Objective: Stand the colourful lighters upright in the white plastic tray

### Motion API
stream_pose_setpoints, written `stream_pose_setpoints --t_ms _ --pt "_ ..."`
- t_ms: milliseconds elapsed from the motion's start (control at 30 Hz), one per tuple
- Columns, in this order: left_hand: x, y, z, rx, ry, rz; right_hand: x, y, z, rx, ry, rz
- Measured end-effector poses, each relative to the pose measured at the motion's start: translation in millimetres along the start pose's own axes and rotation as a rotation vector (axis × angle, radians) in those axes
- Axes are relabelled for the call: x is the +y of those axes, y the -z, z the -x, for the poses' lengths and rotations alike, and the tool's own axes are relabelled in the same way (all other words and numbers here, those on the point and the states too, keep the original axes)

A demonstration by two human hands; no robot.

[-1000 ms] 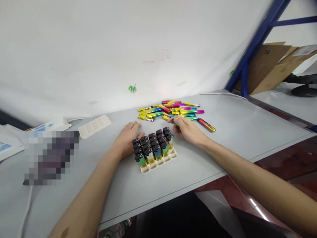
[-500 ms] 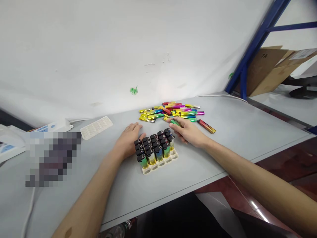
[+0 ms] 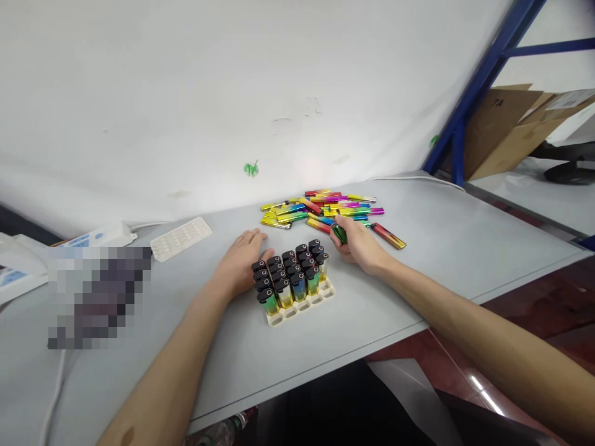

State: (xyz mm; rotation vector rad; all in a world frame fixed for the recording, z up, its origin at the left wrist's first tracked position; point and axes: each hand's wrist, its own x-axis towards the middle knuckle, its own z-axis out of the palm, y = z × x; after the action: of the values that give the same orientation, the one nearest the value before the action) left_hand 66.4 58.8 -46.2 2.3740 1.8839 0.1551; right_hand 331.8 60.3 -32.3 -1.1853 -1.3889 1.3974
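Observation:
My right hand point(image 3: 357, 246) is closed around a green lighter point(image 3: 339, 233), just in front of a loose pile of shiny multicoloured lighters point(image 3: 334, 204). My left hand point(image 3: 242, 260) rests on the table with fingers spread, beside the left back corner of a cream tray point(image 3: 304, 308). Several black-topped lighters point(image 3: 298, 286) stand upright in that tray's holes. Its front row of holes holds nothing. One red and yellow lighter point(image 3: 388, 236) lies apart, right of my right hand.
A second cream tray point(image 3: 181, 239) lies at the left on the grey table point(image 3: 362, 328). Beyond it are a white and blue box point(image 3: 95, 235) and cables. Cardboard boxes point(image 3: 506, 133) stand behind a blue frame point(image 3: 458, 148) at right.
My right hand has drawn a little to the right and closed round the green lighter, which has turned in its grip. My left hand and the tray have stayed put.

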Motion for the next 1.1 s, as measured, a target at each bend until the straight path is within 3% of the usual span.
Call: stream_pose_setpoints --t_ms 200,500,933,1100 --pt "-2 -1.4 0 0.025 -0.003 0.019 3 3 -1 -0.015 0.071 -0.014" --pt "-3 -3.1 0 0.024 -0.008 0.016 2 2 -3 0.077 0.058 0.022" --pt "-1 0.1 1 0.001 -0.006 -0.009 2 3 0 0.030 0.069 0.009" --pt "-2 -1.5 0 0.010 -0.005 -0.007 1 2 13 -0.010 0.235 0.178"
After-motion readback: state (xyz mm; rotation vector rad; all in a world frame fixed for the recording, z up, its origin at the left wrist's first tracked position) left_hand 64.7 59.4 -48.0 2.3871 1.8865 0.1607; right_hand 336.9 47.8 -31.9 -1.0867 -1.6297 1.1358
